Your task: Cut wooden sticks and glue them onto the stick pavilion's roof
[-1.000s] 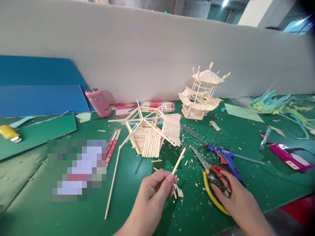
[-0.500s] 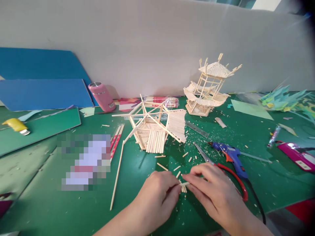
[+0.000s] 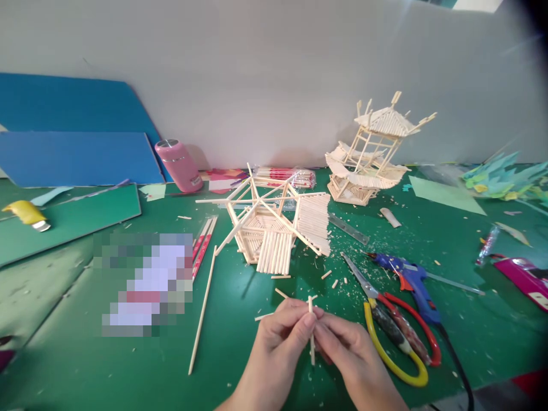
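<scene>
Green cutting mat covers our bench [image 3: 107, 365], with a pale partition wall rising behind it and wood shavings scattered across the middle. We hold a short wooden stick [image 3: 311, 331] upright between both hands, low and close to us. Our left hand [image 3: 280, 342] pinches it from the left with thumb and forefinger closed on the wood, and our right hand [image 3: 349, 351] pinches it from the right, its fingers [image 3: 325, 331] likewise closed on the stick; gripping it from both sides seems to keep so thin a piece steady and square to our eye.

Just beyond the hands stands the unfinished stick pavilion [image 3: 269, 228], its roof spars fanning out and one roof panel already laid, near enough that a cut piece could be offered up to it. A few cut stick ends [image 3: 280, 293] lie between it and our hands. To the right, within easy reach of the right hand, lie the shears [image 3: 396, 331] with red and yellow handles and, touching them, the blue glue gun [image 3: 411, 277]. A steel ruler [image 3: 349, 229] lies behind those. The finished two-tier pavilion [image 3: 372, 154] stands at the back by the wall, probably as a pattern. A long stick [image 3: 203, 311] lies left of the hands, a pink flask [image 3: 178, 165] further back.
</scene>
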Demonstrator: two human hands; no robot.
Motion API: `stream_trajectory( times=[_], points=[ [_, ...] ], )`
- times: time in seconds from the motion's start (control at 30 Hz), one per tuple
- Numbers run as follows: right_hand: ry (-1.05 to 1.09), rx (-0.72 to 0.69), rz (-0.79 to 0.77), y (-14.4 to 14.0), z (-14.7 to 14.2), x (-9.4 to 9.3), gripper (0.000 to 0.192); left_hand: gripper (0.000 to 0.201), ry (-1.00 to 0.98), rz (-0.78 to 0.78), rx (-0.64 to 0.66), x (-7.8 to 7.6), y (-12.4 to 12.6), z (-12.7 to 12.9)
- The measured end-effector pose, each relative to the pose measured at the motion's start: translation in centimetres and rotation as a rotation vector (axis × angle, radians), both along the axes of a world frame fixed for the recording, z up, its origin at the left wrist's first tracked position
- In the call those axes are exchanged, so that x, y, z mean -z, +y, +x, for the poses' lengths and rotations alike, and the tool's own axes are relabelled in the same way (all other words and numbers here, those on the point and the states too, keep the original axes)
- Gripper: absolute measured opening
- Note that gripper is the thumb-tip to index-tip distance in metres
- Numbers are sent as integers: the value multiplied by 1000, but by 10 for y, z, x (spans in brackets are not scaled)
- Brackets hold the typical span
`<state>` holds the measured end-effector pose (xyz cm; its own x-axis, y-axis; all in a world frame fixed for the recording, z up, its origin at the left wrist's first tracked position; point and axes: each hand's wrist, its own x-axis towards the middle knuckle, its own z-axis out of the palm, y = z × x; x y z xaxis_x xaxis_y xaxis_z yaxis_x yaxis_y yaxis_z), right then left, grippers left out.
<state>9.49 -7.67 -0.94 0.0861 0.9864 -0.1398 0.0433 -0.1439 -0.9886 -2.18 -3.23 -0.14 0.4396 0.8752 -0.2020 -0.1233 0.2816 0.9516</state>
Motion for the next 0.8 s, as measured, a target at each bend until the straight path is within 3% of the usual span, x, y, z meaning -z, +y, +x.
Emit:
stream_trajectory(
  times=[0.1,0.17,0.3,0.37,0.53,0.67,0.8],
  points=[
    [-44,94,-24,-2,9,2,26,21,74,48,-22,-2,3,-3],
    [-105,157,-6,-2,17,0,23,22,146,44,34,-3,4,-4],
    [-206,45,55,3,24,-6,18,24,293,146,173,-2,4,-4],
    [-262,-13,75,7,24,-7,19,23,356,277,172,-2,3,-3],
    [-268,27,35,10,21,-6,23,24,448,431,151,-2,5,-3],
    [-291,62,38,9,27,-5,21,24,418,409,142,-1,7,-3],
    [-442,278,0,2,60,5,25,25,369,265,97,1,10,-3]
  ],
)
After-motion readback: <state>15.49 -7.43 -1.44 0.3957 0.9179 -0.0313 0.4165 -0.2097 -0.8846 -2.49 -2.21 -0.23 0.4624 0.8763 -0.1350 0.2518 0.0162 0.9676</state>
